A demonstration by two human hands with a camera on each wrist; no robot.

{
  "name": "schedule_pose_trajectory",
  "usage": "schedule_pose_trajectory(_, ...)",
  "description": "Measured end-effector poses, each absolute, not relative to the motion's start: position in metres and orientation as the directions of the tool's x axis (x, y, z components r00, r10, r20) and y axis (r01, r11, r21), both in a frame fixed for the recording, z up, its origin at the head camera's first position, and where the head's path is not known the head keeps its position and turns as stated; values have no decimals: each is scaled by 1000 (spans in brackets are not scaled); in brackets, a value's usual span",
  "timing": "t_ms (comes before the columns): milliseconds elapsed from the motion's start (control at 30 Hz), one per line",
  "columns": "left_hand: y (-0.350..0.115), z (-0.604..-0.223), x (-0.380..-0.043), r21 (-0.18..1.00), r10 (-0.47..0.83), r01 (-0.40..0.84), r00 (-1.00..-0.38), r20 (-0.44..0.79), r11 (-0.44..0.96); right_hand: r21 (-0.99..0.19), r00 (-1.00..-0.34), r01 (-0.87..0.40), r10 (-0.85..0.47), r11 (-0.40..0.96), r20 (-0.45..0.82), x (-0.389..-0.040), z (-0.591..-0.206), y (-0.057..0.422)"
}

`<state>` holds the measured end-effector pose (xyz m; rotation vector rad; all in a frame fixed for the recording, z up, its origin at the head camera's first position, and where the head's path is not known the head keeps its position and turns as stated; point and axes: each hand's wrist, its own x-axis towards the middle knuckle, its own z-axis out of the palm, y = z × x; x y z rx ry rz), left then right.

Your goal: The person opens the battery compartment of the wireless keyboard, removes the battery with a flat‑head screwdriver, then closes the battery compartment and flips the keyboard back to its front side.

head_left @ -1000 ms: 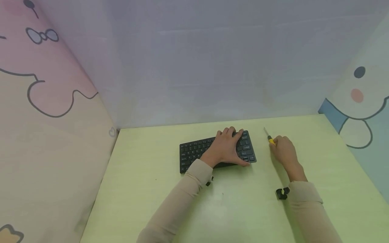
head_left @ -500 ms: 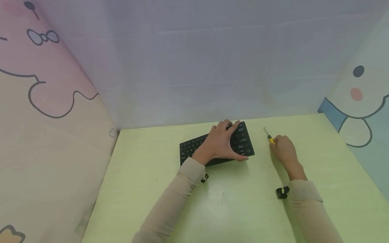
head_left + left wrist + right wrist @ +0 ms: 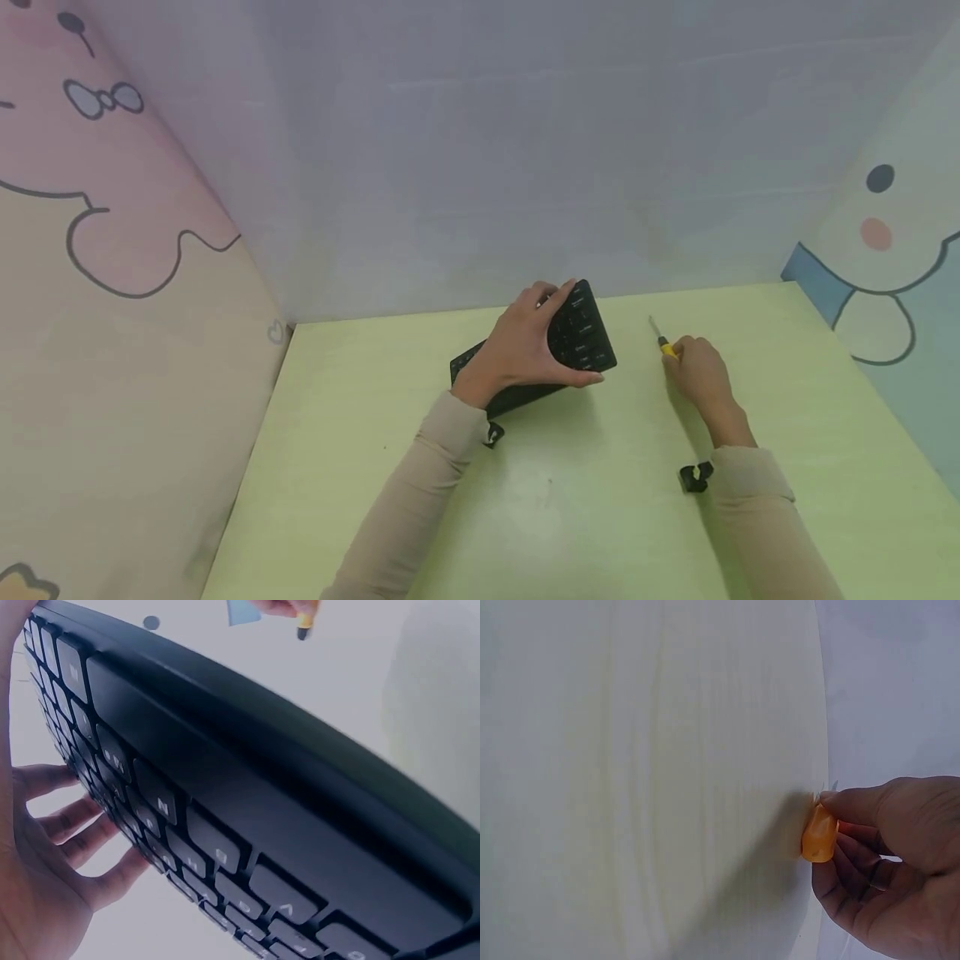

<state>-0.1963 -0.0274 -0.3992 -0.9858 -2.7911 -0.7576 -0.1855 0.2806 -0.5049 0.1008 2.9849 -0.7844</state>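
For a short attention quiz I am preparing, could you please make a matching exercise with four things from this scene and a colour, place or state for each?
Things:
1. keyboard
2. screwdriver
3. left hand
4. table

Descriptions:
A. in the right hand
B. pale yellow-green in the head view
C. covered in black keys, tilted
D. gripping the keyboard

Right pairs: 1-C, 2-A, 3-D, 4-B

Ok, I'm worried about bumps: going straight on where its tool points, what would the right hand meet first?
Probably the pale backdrop, touched first by the tip of the yellow tool in the right hand. The line seems to pass beside the keyboard, though depth is unclear.
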Motion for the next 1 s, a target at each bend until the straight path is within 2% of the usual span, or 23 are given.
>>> schedule_pose_trajectory(433,-49,-386,-193,490,542,647,-761,358,584,-481,-998,55,38,875,-44,-186,-509,281)
schedule_pose_trajectory(1000,-76,-373,-181,646,479,578,-805,350,499,-464,-996,72,39,883,-81,-184,-502,281)
